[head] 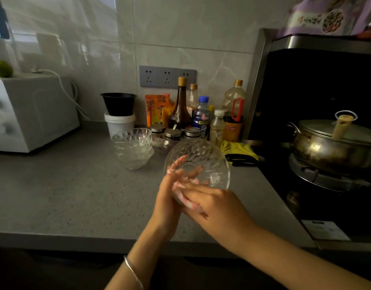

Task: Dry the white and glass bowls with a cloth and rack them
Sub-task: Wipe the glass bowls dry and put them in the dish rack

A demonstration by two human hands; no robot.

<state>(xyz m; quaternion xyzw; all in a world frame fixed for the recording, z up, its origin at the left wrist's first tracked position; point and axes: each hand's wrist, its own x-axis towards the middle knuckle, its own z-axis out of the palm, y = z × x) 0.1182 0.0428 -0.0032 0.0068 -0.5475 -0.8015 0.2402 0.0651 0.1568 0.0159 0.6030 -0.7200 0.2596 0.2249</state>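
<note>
While the right hand [214, 206] pinches the lower rim of a tilted glass bowl [203, 158] above the counter [75, 195], the left hand [170, 195] lays straight fingers inside it. Behind it to the left, a stack of bowls [134, 149] stands on the counter.

Print on the purple bag [327, 17], blue-capped bottle [202, 118] and orange packets [157, 109] is unreadably blurred.

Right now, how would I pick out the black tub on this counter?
Find the grey wall socket strip. Down-left of it a white plastic bucket stands on the grey counter; the black tapered plastic tub sits on top, the only black container beside clear glass bowls.
</note>
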